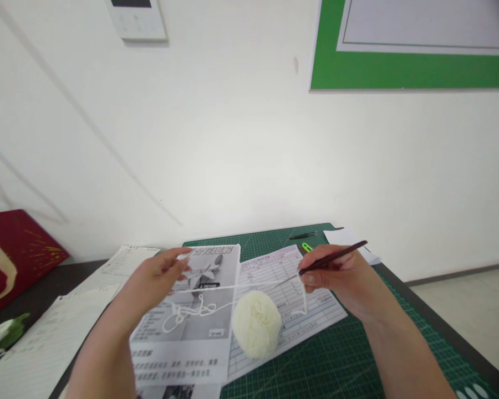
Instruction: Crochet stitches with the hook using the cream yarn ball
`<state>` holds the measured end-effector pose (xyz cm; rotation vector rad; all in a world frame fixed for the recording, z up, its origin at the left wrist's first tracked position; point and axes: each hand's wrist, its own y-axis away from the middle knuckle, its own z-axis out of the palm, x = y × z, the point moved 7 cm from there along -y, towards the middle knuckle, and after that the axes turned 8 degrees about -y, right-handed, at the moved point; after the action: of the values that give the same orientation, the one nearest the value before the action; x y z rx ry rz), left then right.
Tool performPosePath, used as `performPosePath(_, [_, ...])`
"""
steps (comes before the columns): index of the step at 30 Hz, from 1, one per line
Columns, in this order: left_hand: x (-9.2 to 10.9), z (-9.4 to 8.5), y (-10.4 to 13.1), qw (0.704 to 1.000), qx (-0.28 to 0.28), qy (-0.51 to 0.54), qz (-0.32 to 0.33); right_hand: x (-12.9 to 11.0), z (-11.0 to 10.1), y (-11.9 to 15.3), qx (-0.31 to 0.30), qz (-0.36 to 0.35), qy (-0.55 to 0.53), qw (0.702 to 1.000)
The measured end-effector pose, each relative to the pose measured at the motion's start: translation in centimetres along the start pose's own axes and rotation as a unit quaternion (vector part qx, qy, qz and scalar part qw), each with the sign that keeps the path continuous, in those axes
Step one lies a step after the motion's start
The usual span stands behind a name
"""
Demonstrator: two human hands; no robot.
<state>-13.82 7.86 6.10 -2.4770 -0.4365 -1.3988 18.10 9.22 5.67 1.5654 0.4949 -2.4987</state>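
My right hand (345,280) is closed around the dark handle of a crochet hook (336,256), its thin metal shaft pointing left. White yarn (227,287) stretches from that hand across to my left hand (160,280), whose fingers are curled around the strand. A short yarn tail (305,299) hangs below my right fingers. Between and below the hands, a cream yarn ball (256,326) rests on printed sheets. Loose loops of yarn (187,315) lie left of the ball, over a sheet with a flower picture (220,349).
Under the papers is a green cutting mat (258,382). Behind my right hand lie a dark pen-like tool (303,236) and a bright green clip (306,247). A form sheet (324,313), handwritten pages (75,316), a red bag (20,260) and a white wall (241,138) surround the work.
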Motion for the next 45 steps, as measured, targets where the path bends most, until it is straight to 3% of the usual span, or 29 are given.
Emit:
performPosePath(4, [-1.6, -2.6, -1.3, 0.99, 0.048, 0.13, -0.023, -2.8, -2.0, 0.2, 0.034, -0.061, 0.019, 0.997])
performPosePath(7, [-2.5, -2.2, -1.3, 0.98, 0.078, 0.177, -0.052, -3.0, -1.6, 0.1, 0.017, -0.044, 0.04, 0.998])
performPosePath(10, [0.2, 1.9, 0.5, 0.969, 0.036, 0.24, -0.033, -1.4, 0.7, -0.2, -0.038, 0.024, 0.049, 0.998])
performPosePath(12, [3.5, 6.4, 2.5, 0.951, -0.072, 0.302, -0.016, -0.7, 2.3, -0.4, -0.065, 0.037, 0.023, 0.997])
performPosePath(15, [7.6, 12.7, 5.6, 0.885, -0.268, 0.378, -0.041, 0.2, 3.1, -1.0, -0.069, 0.043, -0.006, 0.997])
performPosePath(18, [8.1, 15.3, 6.5, 0.818, -0.365, 0.436, -0.086, 0.6, 2.1, -1.6, -0.051, 0.028, -0.032, 0.998])
performPosePath(21, [7.0, 14.9, 5.5, 0.77, -0.372, 0.51, -0.093, 1.0, 0.9, -1.9, -0.025, 0.022, -0.056, 0.998])
performPosePath(26, [7.3, 11.1, 4.0, 0.72, -0.26, 0.643, -0.015, 2.1, 1.0, -1.9, -0.014, 0.025, -0.072, 0.997])
performPosePath(27, [7.8, 10.3, 3.9, 0.725, -0.234, 0.648, 0.014, 2.3, 1.2, -1.8, -0.01, 0.024, -0.075, 0.997])
performPosePath(28, [8.3, 9.4, 3.9, 0.755, -0.199, 0.622, 0.061, 2.6, 1.4, -1.8, -0.008, 0.023, -0.08, 0.997])
performPosePath(31, [9.2, 7.9, 4.0, 0.903, -0.087, 0.38, 0.183, 3.1, 1.7, -1.7, 0.006, 0.007, -0.091, 0.996])
performPosePath(32, [9.0, 8.0, 3.9, 0.928, -0.069, 0.312, 0.191, 3.2, 1.7, -1.6, 0.012, 0.0, -0.088, 0.996])
performPosePath(34, [8.0, 8.7, 3.4, 0.951, -0.093, 0.24, 0.173, 3.2, 1.4, -1.5, 0.028, -0.016, -0.072, 0.997])
performPosePath(37, [5.8, 10.2, 2.7, 0.956, -0.181, 0.197, 0.121, 3.0, 1.0, -1.4, 0.048, -0.037, -0.039, 0.997])
performPosePath(41, [4.6, 11.9, 3.4, 0.906, -0.308, 0.283, 0.068, 3.4, 0.9, -1.4, 0.047, -0.028, -0.045, 0.998])
performPosePath(45, [5.1, 12.8, 4.5, 0.841, -0.312, 0.44, 0.032, 4.2, 1.1, -1.5, 0.043, -0.018, -0.084, 0.995])
